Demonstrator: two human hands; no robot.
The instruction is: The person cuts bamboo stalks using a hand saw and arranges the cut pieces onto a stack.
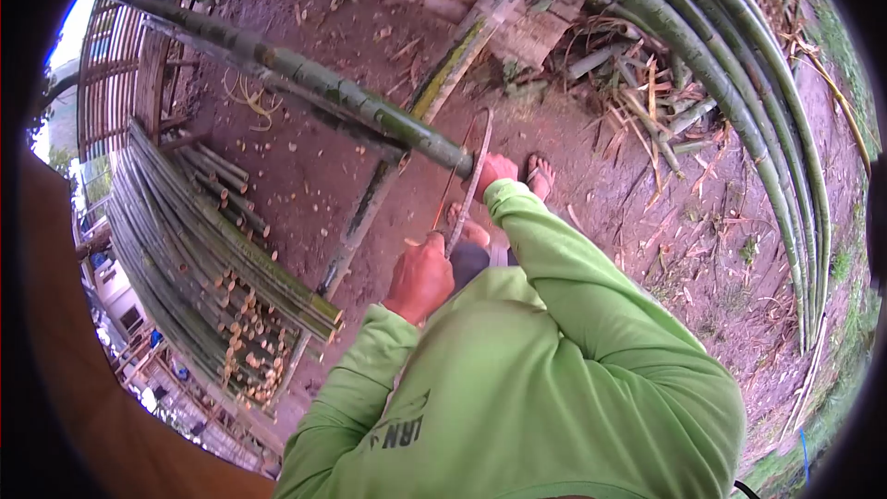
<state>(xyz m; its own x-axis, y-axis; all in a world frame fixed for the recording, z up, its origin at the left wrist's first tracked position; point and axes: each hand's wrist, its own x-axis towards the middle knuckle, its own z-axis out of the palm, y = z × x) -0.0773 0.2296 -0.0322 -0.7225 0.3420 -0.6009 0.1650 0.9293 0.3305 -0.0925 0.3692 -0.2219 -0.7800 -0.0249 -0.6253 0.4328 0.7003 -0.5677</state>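
Observation:
My left hand [420, 277] is closed round the lower end of a bow saw [469, 189], whose curved frame and thin orange blade reach up past the end of a green bamboo pole [342, 92]. My right hand [499, 172] is closed at the near end of that pole, just right of the saw frame; its fingertips are partly hidden. The pole runs to the upper left, across a slanted bamboo support [453, 60]. A second, thinner pole [319, 111] lies beside it.
Stacked bamboo poles [194, 249] lie at the left, cut ends facing me. Long curved-looking poles [739, 83] stretch along the right. Bamboo scraps [647, 102] are heaped at the upper right. My sandalled feet [541, 177] stand on the dirt ground [286, 166].

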